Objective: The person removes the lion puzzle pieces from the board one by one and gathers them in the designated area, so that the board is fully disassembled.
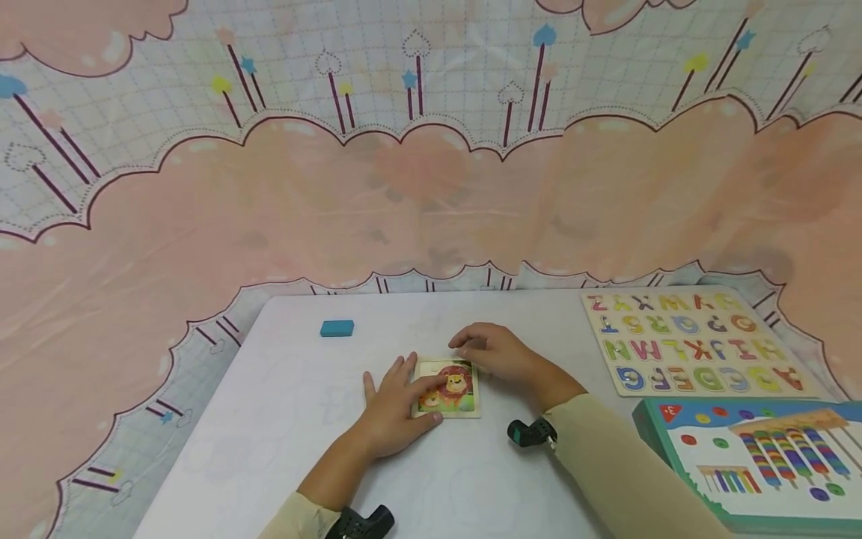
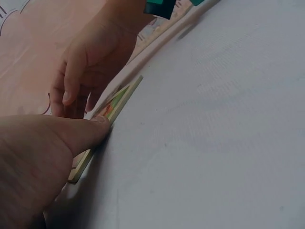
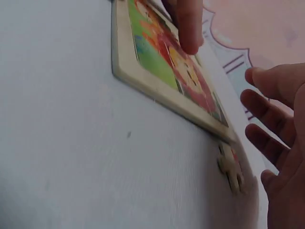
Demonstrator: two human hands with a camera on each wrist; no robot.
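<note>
A small wooden-framed jigsaw puzzle [image 1: 465, 406] with a lion picture lies flat on the white table. My left hand [image 1: 387, 415] rests on its left side, fingers spread, the index fingertip touching the lion and the thumb on the near edge. Past the puzzle's far right corner hovers my right hand [image 1: 501, 355], its fingers loosely bent. The right wrist view shows nothing between those fingers. Just off the frame's corner, a loose jigsaw piece [image 3: 231, 168] lies on the table near the right fingers; in the head view the hand hides it.
A blue block [image 1: 337, 329] sits at the back left of the white table [image 1: 269, 434]. On the right lie an alphabet puzzle board [image 1: 700, 337] and, nearer, a green-edged box [image 1: 714, 516] with abacus pictures. A patterned cloth [image 1: 377, 209] hangs behind the table.
</note>
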